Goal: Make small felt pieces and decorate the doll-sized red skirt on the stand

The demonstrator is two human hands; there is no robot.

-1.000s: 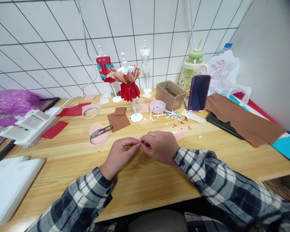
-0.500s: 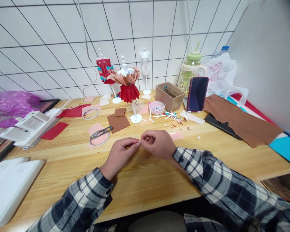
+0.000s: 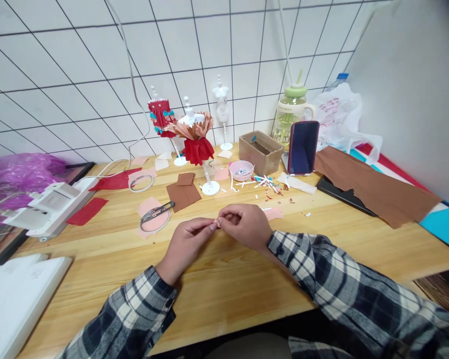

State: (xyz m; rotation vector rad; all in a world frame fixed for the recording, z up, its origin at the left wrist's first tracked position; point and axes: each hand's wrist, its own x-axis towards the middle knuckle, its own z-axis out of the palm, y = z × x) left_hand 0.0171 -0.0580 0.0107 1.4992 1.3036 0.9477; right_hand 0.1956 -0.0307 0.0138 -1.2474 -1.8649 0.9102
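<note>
My left hand (image 3: 189,244) and my right hand (image 3: 245,227) meet above the front middle of the table, fingertips touching. Both are closed in a pinch on a tiny pinkish piece (image 3: 217,223), mostly covered by the fingers; its kind is too small to make out. Left of them, thread snips (image 3: 155,213) lie across a pale ring (image 3: 168,222) on pink paper (image 3: 147,203). Brown squares (image 3: 183,197) lie just behind my left hand. Beyond stands a small white dress form (image 3: 210,188) wearing a red skirt (image 3: 198,151) and brown-pink pointed petals (image 3: 192,128).
Behind are a red-dressed form (image 3: 160,117), a bare form (image 3: 221,102), a pink bowl (image 3: 241,171), paper scraps (image 3: 267,183), a cardboard box (image 3: 267,157), a phone (image 3: 303,148) and a green-lidded jug (image 3: 294,109). A power strip (image 3: 60,214) lies left, brown sheet (image 3: 377,184) right.
The view has tilted and shifted slightly, so the scene sits a little lower. Both hands keep their pinch together, with only slight finger movement.
</note>
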